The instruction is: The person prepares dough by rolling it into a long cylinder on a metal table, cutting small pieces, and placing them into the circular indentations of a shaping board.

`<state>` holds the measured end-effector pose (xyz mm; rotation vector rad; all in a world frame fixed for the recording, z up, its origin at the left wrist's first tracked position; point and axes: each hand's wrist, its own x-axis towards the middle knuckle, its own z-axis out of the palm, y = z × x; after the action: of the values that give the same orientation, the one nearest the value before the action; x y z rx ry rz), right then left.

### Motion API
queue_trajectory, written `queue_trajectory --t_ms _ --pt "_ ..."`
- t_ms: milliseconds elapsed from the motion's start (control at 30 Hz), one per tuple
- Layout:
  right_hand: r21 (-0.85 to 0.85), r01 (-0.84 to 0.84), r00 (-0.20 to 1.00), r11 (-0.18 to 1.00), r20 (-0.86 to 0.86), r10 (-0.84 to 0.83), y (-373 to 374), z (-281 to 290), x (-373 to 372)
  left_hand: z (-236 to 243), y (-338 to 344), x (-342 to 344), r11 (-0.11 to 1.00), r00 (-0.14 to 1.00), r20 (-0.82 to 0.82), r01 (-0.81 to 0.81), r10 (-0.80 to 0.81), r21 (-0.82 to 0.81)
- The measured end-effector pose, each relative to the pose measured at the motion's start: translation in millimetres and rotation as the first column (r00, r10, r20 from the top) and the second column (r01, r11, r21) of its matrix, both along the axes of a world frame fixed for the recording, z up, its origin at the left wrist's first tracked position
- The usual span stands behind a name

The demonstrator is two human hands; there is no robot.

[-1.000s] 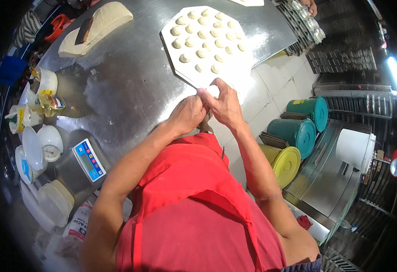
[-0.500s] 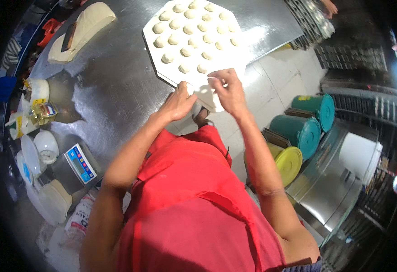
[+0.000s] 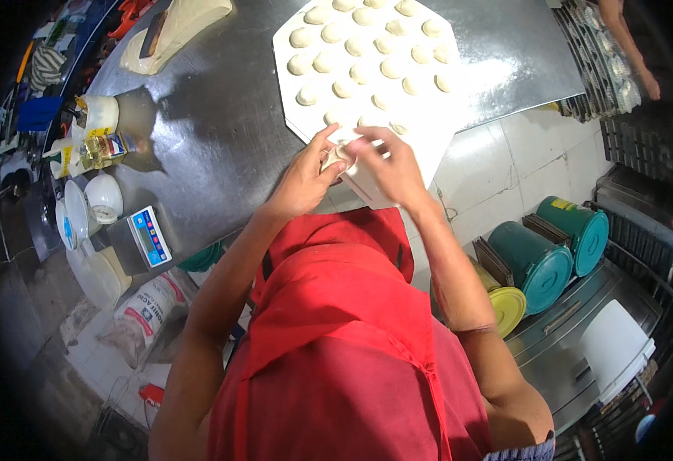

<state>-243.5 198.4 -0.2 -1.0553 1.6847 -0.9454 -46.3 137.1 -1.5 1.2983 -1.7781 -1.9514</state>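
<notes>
Dough rounds point(image 3: 390, 68) sit in loose rows on a white octagonal board point(image 3: 430, 146), which lies on a metal table point(image 3: 213, 123) with its near end jutting past the edge. Over that near end, the person's left hand point(image 3: 306, 175) has its thumb and fingers closed about a small dough piece point(image 3: 336, 157), just beside the nearest rounds. The right hand point(image 3: 389, 165) is close against it from the other side, its fingers bent; they are blurred, so whether they grip the dough cannot be told. At the far left of the table, a dark flat tool point(image 3: 152, 34) rests on a large dough slab point(image 3: 187, 32). Nearer, a digital scale point(image 3: 149, 237) stands by the table's corner. Lidded teal buckets point(image 3: 544, 275) stand to the right, and another person's hand point(image 3: 650, 86) hangs at the upper right.
</notes>
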Motion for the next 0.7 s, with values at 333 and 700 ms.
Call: queue_trajectory --t_ms 333,700 --pt "0.057 0.029 0.981 0.998 -0.196 -0.017 10.5 49.5 62.9 -3.3 -6.2 45.3 0.903 0.932 0.037 0.359 -0.361 -0.237" --pt "-0.148 0.097 0.876 0.984 -0.456 -0.155 -11.0 84.4 133.4 -20.6 -25.8 61.6 0.479 0.918 0.172 0.339 -0.358 -0.810"
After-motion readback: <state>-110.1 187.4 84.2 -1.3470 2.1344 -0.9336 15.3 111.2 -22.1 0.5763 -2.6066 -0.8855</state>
